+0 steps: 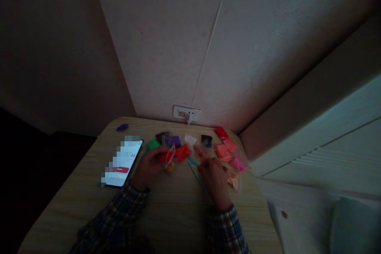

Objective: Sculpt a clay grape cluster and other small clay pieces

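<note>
My left hand (149,165) is closed on a small clear plastic bag (170,156) with red, clay-like stuff in it. Another bright red piece (182,152) lies just to the right of that bag, and a yellow lump (169,166) sits below it. My right hand (214,177) has its fingers bent and pressed together over the table; what they pinch, if anything, is hidden. Beside those fingertips lie a teal flat tool (193,161) and a thin teal stick (195,172). A peach packet (232,180) is partly behind the right hand.
Several coloured packets line the back of the wooden table (172,210), among them green (153,145), purple (173,141), black (206,140) and pink (238,163). A lit phone (125,162) lies at left. Behind is a wall socket (187,113) with a plug.
</note>
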A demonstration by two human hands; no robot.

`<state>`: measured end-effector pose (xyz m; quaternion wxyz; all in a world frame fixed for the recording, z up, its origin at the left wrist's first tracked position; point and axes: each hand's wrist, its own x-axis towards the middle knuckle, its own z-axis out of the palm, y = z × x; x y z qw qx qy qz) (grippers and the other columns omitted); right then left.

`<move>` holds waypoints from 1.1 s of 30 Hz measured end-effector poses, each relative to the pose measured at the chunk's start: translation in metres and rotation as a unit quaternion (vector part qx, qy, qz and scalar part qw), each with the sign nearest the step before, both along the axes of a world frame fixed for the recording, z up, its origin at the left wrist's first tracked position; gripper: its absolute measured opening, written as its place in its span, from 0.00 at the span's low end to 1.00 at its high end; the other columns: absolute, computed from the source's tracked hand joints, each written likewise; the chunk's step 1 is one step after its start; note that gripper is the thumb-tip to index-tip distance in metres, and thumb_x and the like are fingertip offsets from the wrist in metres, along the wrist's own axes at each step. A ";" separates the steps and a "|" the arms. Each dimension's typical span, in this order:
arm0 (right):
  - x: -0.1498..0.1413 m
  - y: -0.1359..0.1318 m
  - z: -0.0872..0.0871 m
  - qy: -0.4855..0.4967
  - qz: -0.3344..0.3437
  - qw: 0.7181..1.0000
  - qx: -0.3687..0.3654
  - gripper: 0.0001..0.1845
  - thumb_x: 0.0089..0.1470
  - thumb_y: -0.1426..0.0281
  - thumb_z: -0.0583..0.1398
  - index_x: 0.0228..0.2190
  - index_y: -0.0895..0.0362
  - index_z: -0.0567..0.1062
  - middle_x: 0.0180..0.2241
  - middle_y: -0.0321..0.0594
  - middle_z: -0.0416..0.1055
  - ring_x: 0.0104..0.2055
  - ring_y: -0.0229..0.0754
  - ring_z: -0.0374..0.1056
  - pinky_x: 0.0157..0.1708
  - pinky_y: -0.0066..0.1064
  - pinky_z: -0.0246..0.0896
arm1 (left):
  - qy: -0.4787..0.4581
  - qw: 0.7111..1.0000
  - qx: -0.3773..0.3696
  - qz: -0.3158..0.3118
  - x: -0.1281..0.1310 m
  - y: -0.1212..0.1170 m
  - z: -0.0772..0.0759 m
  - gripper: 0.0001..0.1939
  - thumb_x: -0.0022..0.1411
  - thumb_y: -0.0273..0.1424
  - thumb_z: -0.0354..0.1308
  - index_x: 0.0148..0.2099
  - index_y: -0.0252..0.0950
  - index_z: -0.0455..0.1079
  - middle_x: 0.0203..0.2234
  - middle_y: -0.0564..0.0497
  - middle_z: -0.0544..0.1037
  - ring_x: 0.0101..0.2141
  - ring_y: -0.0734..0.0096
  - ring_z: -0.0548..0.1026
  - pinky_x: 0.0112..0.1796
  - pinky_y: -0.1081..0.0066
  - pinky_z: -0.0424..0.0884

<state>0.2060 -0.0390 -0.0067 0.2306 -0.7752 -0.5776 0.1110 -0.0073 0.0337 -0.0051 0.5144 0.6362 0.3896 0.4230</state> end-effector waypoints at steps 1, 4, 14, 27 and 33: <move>-0.001 0.000 0.001 0.000 -0.003 1.000 0.000 0.03 0.52 0.75 0.57 0.28 0.58 0.72 0.34 0.43 0.70 0.41 0.49 0.66 0.40 0.40 0.48 | -0.012 1.000 -0.013 0.010 0.001 0.000 0.002 0.13 0.50 0.32 0.63 0.40 0.37 0.70 0.40 0.44 0.78 0.43 0.54 0.75 0.44 0.55 0.71; -0.002 0.001 0.003 0.016 -0.001 1.000 0.016 0.04 0.53 0.74 0.57 0.30 0.57 0.72 0.35 0.43 0.71 0.41 0.50 0.66 0.39 0.40 0.48 | -0.038 0.998 -0.041 0.035 0.002 -0.001 0.007 0.13 0.47 0.32 0.65 0.37 0.38 0.71 0.36 0.46 0.79 0.40 0.55 0.76 0.43 0.56 0.72; -0.014 -0.015 -0.002 0.023 0.064 0.997 0.022 0.05 0.54 0.73 0.58 0.27 0.56 0.73 0.33 0.39 0.71 0.39 0.46 0.66 0.41 0.39 0.47 | -0.001 0.999 0.023 0.037 0.004 -0.005 0.018 0.10 0.48 0.31 0.62 0.36 0.38 0.71 0.33 0.49 0.76 0.37 0.58 0.74 0.40 0.61 0.72; -0.005 -0.005 0.030 0.237 0.140 0.957 0.089 0.08 0.58 0.68 0.52 0.29 0.55 0.67 0.25 0.35 0.68 0.26 0.38 0.64 0.29 0.29 0.60 | 0.022 0.996 0.085 -0.002 0.002 -0.005 0.017 0.12 0.51 0.31 0.62 0.41 0.39 0.77 0.39 0.45 0.79 0.41 0.56 0.75 0.44 0.59 0.71; -0.014 0.003 0.064 0.262 0.195 0.930 0.168 0.08 0.59 0.66 0.54 0.32 0.54 0.72 0.33 0.39 0.71 0.37 0.41 0.66 0.38 0.32 0.62 | -0.013 0.997 0.078 0.009 0.001 -0.004 0.017 0.09 0.50 0.33 0.65 0.36 0.36 0.78 0.35 0.45 0.79 0.38 0.59 0.76 0.41 0.61 0.72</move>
